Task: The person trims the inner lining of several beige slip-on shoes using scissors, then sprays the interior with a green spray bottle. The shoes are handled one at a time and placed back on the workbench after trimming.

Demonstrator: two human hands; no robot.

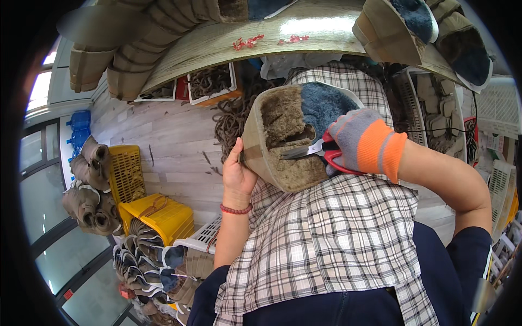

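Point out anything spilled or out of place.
Brown strips lie tangled on the floor beside a white bin holding similar ones, so they look spilled. A few dark scraps are strewn nearby too.

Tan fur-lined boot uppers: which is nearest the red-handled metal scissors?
The tan fur-lined boot upper over the checked cloth apron: unlike the others, it is in the bare left hand, with the scissors reaching inside.

Reaches forward with left forearm (231,236), extending bare left hand (239,174) with thumb (236,150) pointing ahead and other fingers hidden. Bends right arm (443,168) at the elbow (478,212), angling gloved right hand (361,138) inward with curled fingers (337,129).
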